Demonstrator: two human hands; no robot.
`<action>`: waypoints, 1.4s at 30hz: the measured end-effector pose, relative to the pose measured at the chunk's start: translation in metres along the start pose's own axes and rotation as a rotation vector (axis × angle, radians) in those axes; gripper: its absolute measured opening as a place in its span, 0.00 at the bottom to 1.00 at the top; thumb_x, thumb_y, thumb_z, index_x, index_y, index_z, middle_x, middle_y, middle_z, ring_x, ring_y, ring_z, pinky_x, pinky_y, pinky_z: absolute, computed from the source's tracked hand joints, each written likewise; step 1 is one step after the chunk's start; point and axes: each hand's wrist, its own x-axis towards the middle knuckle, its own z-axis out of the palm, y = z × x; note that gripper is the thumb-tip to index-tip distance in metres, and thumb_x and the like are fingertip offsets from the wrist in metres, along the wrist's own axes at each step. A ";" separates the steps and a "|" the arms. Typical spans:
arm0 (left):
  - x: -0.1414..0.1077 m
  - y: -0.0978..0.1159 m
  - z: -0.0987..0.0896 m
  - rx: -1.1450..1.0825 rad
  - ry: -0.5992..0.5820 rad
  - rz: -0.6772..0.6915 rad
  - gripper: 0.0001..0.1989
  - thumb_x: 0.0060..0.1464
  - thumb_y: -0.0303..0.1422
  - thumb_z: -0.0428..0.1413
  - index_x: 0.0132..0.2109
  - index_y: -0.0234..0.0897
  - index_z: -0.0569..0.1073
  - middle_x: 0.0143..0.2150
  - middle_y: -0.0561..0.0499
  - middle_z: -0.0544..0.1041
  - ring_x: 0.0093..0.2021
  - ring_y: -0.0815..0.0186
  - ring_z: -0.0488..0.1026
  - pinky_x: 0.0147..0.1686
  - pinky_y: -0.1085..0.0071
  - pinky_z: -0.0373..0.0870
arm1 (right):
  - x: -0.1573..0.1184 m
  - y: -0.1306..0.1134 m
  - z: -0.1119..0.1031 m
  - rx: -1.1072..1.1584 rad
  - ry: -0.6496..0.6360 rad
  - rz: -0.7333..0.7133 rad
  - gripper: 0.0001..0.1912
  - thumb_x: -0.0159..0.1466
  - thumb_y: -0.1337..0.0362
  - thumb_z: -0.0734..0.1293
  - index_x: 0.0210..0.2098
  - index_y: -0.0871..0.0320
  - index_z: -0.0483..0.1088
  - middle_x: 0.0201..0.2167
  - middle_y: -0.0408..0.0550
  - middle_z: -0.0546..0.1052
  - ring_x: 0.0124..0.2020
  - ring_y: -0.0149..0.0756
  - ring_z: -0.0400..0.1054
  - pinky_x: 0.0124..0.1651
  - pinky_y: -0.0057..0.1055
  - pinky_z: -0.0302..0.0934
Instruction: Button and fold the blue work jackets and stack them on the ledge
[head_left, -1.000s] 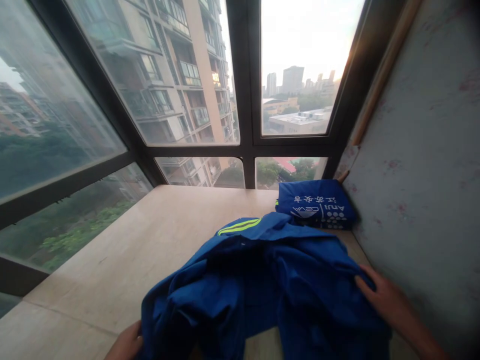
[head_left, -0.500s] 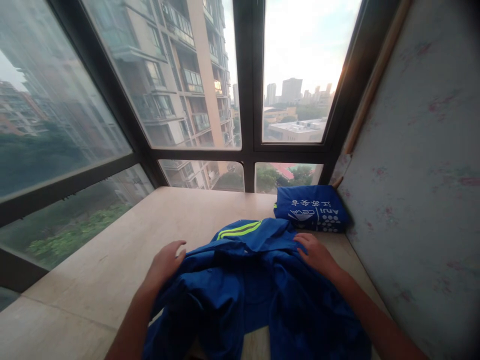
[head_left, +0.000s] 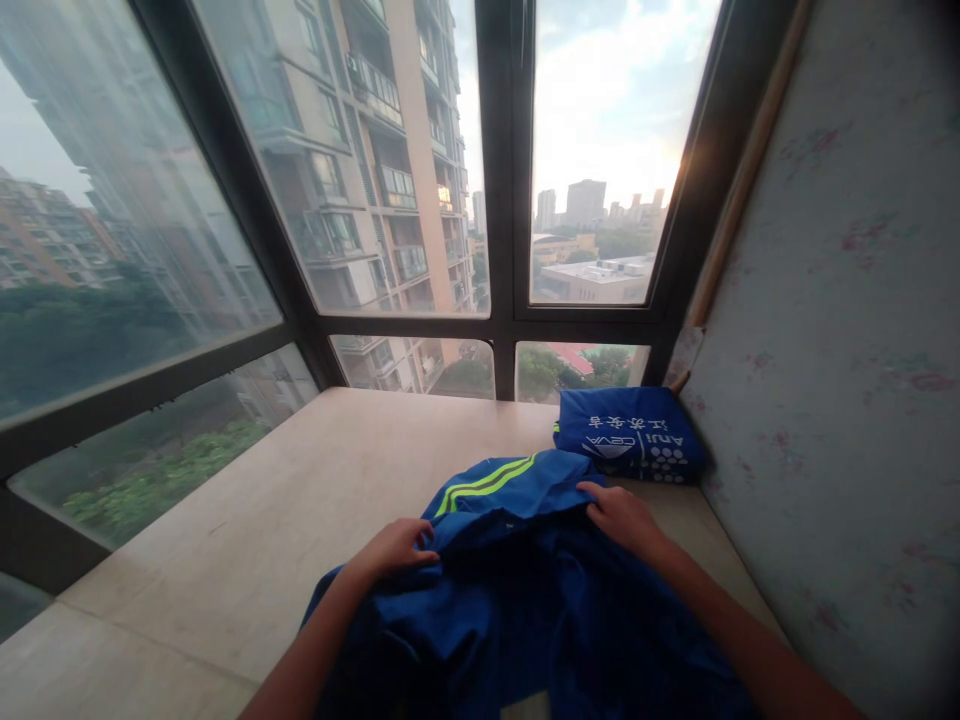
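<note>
A blue work jacket (head_left: 465, 610) with a yellow-green reflective stripe lies rumpled in front of me, its near part spread toward my body. At its upper left edge my left hand (head_left: 401, 548) is closed, fingers curled on the cloth. My right hand (head_left: 621, 515) pinches the jacket's upper right edge between thumb and fingers. Cloth hangs in dark folds between the two hands. Just beyond the right hand rests a folded blue garment (head_left: 630, 432) with white printed lettering, apart from my fingers.
A pale stone window ledge (head_left: 247, 520) carries both garments. Dark-framed windows (head_left: 504, 200) enclose the far and left sides, with tall buildings outside. On the right stands a wall (head_left: 847, 400) with faded floral paper, close to the folded garment.
My left hand has moved right and inward, from beside the jacket onto its edge. The right hand has closed on the cloth. The view has tilted slightly upward.
</note>
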 end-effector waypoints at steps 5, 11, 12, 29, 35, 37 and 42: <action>-0.001 0.002 0.006 0.047 -0.018 0.091 0.15 0.53 0.41 0.56 0.47 0.45 0.78 0.37 0.52 0.82 0.36 0.61 0.77 0.36 0.72 0.65 | -0.004 -0.006 -0.019 0.399 0.048 0.025 0.25 0.62 0.63 0.57 0.56 0.55 0.73 0.22 0.42 0.75 0.24 0.37 0.69 0.30 0.30 0.60; -0.010 0.028 -0.036 0.290 0.295 0.041 0.16 0.60 0.33 0.47 0.47 0.41 0.77 0.43 0.45 0.82 0.42 0.57 0.77 0.39 0.68 0.64 | 0.005 -0.029 -0.072 0.425 0.320 -0.019 0.19 0.60 0.59 0.59 0.42 0.55 0.79 0.24 0.43 0.77 0.27 0.37 0.70 0.35 0.32 0.61; -0.015 0.035 -0.050 0.308 0.366 0.033 0.16 0.60 0.34 0.46 0.47 0.40 0.77 0.45 0.45 0.81 0.43 0.57 0.77 0.40 0.68 0.65 | 0.006 -0.033 -0.085 0.364 0.350 -0.053 0.19 0.61 0.59 0.59 0.41 0.55 0.79 0.23 0.43 0.76 0.27 0.37 0.70 0.35 0.32 0.61; -0.055 0.055 -0.123 0.118 0.159 0.075 0.13 0.55 0.41 0.53 0.42 0.40 0.75 0.36 0.51 0.78 0.36 0.62 0.74 0.35 0.71 0.65 | 0.004 -0.055 -0.153 -0.323 0.116 -0.266 0.04 0.62 0.64 0.65 0.37 0.56 0.70 0.31 0.47 0.76 0.32 0.38 0.69 0.35 0.30 0.55; -0.068 0.027 -0.048 -0.043 -0.238 0.191 0.10 0.54 0.35 0.53 0.38 0.43 0.80 0.37 0.54 0.80 0.40 0.61 0.75 0.42 0.71 0.67 | -0.021 0.004 -0.069 -0.017 -0.231 -0.281 0.12 0.54 0.69 0.68 0.38 0.53 0.76 0.35 0.45 0.78 0.38 0.39 0.71 0.37 0.28 0.57; -0.076 0.020 -0.036 0.031 -0.215 0.196 0.11 0.55 0.32 0.52 0.38 0.44 0.80 0.39 0.53 0.79 0.41 0.61 0.75 0.43 0.71 0.67 | -0.036 0.018 -0.054 0.080 -0.346 -0.285 0.11 0.50 0.69 0.70 0.34 0.53 0.77 0.32 0.42 0.77 0.35 0.37 0.70 0.36 0.27 0.57; -0.091 0.020 -0.024 0.468 0.005 0.139 0.13 0.57 0.29 0.51 0.46 0.43 0.78 0.48 0.45 0.76 0.48 0.54 0.73 0.49 0.61 0.67 | -0.058 0.026 -0.046 0.134 -0.437 -0.293 0.14 0.53 0.73 0.63 0.34 0.54 0.76 0.27 0.40 0.75 0.30 0.32 0.68 0.34 0.26 0.54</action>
